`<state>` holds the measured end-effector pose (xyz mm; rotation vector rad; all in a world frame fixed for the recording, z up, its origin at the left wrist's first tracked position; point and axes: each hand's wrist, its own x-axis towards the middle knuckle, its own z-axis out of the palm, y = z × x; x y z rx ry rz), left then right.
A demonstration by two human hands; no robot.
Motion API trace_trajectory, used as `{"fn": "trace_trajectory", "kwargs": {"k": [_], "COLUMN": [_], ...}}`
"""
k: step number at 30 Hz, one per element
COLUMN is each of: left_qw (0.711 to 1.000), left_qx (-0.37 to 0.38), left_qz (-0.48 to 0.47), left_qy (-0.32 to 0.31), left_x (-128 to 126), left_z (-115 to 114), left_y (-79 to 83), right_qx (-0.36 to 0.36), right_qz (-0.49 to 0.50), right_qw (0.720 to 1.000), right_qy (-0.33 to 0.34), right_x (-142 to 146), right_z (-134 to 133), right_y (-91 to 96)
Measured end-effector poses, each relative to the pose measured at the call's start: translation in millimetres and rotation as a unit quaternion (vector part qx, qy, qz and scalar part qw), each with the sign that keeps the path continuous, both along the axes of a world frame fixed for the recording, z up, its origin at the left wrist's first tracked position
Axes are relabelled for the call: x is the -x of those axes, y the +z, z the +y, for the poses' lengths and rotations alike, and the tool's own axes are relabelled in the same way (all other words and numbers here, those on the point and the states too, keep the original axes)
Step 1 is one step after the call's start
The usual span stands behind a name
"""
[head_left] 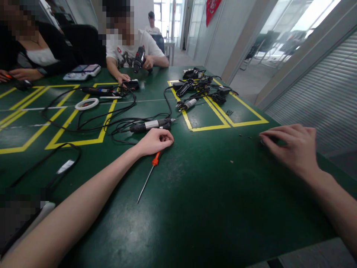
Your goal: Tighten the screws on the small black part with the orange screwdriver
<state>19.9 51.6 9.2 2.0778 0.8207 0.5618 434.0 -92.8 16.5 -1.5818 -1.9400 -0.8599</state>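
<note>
My left hand (156, 142) rests on the green table with its fingers curled over the handle of a screwdriver (155, 160). The orange collar and long steel shaft stick out below the hand, pointing toward me; most of the grip is hidden. Just behind lies a grey and black electric screwdriver (150, 125) with a coiled cable. At the right, my right hand (291, 147) is low over the table, thumb and fingertips pinched together. A tiny thing shows at the fingertips, too small to name. Small dark pieces (249, 137) lie to the left of that hand.
Yellow tape (212, 129) marks rectangles on the table (195, 208). Black cables and tools (192, 87) are heaped at the back right, beside a small spring (229, 112). A white ring (87, 104) lies left. Across the table, a person holds a power drill (139, 59); another sits farther left.
</note>
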Motion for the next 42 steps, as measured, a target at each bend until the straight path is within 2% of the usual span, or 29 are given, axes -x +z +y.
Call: {"fn": "trace_trajectory", "kwargs": {"k": [3,5,10,19,28,35,42], "left_qw": [1.0,1.0,1.0,1.0,1.0,1.0,1.0], "left_qx": [0.001,0.001,-0.003,-0.001,-0.004,-0.009,-0.009], "left_qz": [0.0,0.002,0.006,0.006,0.004,0.008,0.008], "left_qy": [0.001,0.002,-0.001,-0.003,-0.001,-0.001,-0.001], "left_x": [0,0,1,1,0,1,1], "left_z": [0,0,1,0,0,0,0], "left_y": [0.2,0.1,-0.3,0.5,0.6,2.3,1.7], "right_qx": [-0.107,-0.13,-0.079,-0.083,-0.044,-0.036,-0.02], "right_qz": [0.048,0.039,0.02,0.04,0.08,0.005,-0.05], "right_qw": [0.991,0.989,0.997,0.993,0.994,0.996,0.997], "right_qy": [-0.062,-0.062,-0.004,0.071,0.066,0.085,0.054], "right_x": [-11,-15,-15,-17,-14,-22,-20], "right_z": [-7,-11,-14,-13,-16,-15,-18], "right_y": [3.3,3.9,0.3,-1.8,-2.8,-5.2,-1.3]}}
